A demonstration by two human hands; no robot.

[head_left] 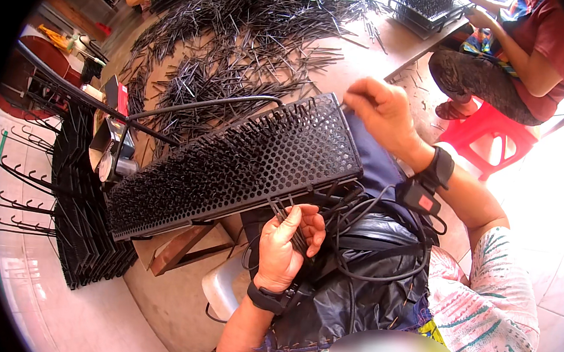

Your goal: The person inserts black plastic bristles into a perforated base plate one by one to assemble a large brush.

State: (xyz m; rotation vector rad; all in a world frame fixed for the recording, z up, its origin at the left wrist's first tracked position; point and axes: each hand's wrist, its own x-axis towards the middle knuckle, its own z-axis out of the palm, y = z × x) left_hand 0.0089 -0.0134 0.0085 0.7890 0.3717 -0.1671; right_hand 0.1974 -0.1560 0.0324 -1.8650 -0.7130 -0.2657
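Note:
A long black rack with a perforated top lies tilted in front of me. Thin black rods stand packed in its holes over the left part and along the far edge; the holes toward the right end are bare. Below the rack's near edge, my left hand is closed round a small bunch of thin black rods, their ends sticking up past the thumb. At the rack's far right corner, my right hand has its fingers curled together; whether anything is between the fingertips is too small to tell.
A large heap of loose black rods covers the table behind the rack. Stacked black racks with hooked handles stand at left. A co-worker sits at right on a red stool by another rack. Black cables cross my lap.

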